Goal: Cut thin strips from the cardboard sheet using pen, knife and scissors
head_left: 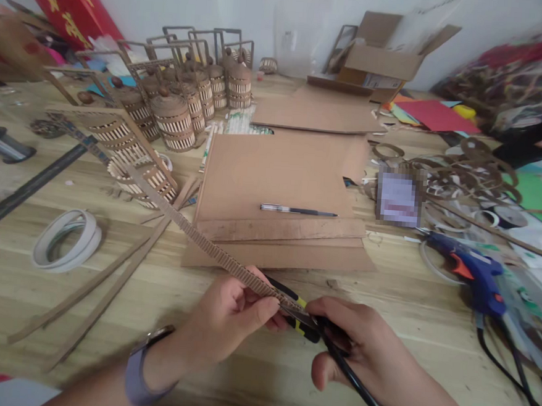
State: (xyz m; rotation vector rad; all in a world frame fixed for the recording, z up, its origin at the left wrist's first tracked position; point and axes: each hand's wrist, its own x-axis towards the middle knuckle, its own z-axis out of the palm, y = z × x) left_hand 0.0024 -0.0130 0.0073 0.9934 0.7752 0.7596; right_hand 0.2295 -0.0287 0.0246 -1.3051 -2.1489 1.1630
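Note:
A long corrugated cardboard strip [212, 248] runs from upper left down to the hands. My left hand [240, 312] pinches it near its lower end between thumb and fingers. Black-handled scissors [354, 379] are in my right hand [363, 339], their blades at the strip's end beside my left fingertips. Under the strip lies a tool with black and yellow handles [306, 330], partly hidden by the hands. Beyond the hands, a pen [298, 210] rests on flat cardboard sheets [273, 172].
Woven lantern-like pieces [172, 122] stand at the back left. White tape rings [66, 241] and loose cardboard strips [102, 296] lie at left. To the right are a blue glue gun [471, 266] with its cable and many brown rings [473, 167]. An open box [378, 59] sits behind.

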